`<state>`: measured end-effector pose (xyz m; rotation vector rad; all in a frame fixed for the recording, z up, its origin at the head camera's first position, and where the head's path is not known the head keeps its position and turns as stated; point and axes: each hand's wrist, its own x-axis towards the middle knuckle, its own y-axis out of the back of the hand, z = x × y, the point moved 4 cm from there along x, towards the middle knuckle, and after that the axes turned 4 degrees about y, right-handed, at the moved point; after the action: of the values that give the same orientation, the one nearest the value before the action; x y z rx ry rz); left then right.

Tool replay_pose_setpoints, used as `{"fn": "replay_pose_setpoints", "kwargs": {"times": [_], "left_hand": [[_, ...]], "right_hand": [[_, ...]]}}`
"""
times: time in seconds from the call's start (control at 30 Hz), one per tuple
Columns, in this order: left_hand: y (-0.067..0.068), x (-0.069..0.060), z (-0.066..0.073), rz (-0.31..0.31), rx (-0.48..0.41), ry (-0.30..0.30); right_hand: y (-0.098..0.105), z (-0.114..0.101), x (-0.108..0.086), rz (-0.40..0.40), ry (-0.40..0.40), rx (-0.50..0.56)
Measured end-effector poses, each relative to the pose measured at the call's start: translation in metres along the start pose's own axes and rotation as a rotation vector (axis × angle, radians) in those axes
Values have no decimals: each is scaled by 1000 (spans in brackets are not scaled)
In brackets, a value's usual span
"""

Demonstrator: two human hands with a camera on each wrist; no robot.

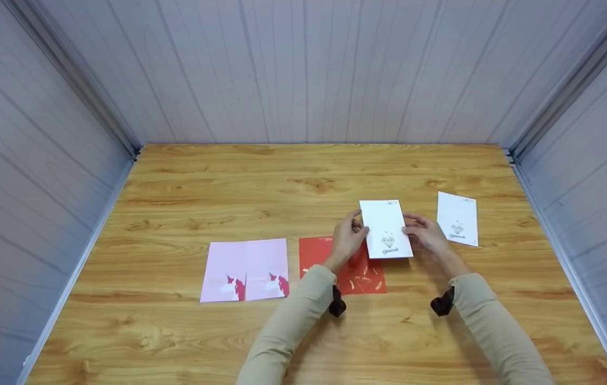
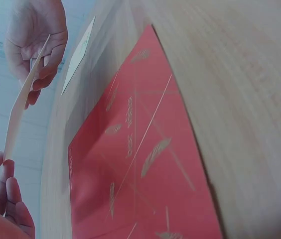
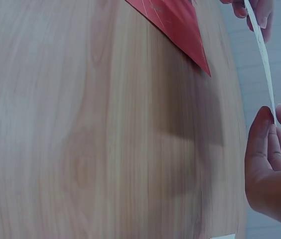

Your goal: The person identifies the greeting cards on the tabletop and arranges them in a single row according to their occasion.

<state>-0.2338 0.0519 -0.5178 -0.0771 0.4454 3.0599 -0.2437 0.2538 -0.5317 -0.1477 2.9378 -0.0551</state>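
Between both hands a white card (image 1: 386, 227) with a diamond drawing is held above the table, raised off its surface. My left hand (image 1: 348, 238) pinches its left edge between thumb and fingers. The opposite edge is pinched by my right hand (image 1: 428, 235). Seen edge-on in the left wrist view, the card (image 2: 21, 107) looks thin. Red cards (image 1: 316, 251) with gold feather prints lie below it, partly covered by the left hand and the white card. A second white card (image 1: 458, 218) with the same drawing lies right of the right hand.
Two pink cards (image 1: 228, 270) with unicorn prints lie side by side at the left of the wooden table (image 1: 185, 187). Pale panel walls (image 1: 303, 69) stand behind and at both sides. Dark wrist cameras (image 1: 337, 303) hang under the sleeves.
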Motion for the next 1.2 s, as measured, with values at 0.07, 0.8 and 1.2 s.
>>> {"fn": "replay_pose_setpoints", "kwargs": {"times": [0.07,0.8,1.2], "left_hand": [[-2,-2,0,-10,-2,12],[-26,-17,3,-56,-8,-79],[-37,-28,4,-33,116,-190]], "right_hand": [[5,4,2,-8,9,-28],[28,4,-19,-10,-8,-165],[36,4,-35,18,-7,-169]]}}
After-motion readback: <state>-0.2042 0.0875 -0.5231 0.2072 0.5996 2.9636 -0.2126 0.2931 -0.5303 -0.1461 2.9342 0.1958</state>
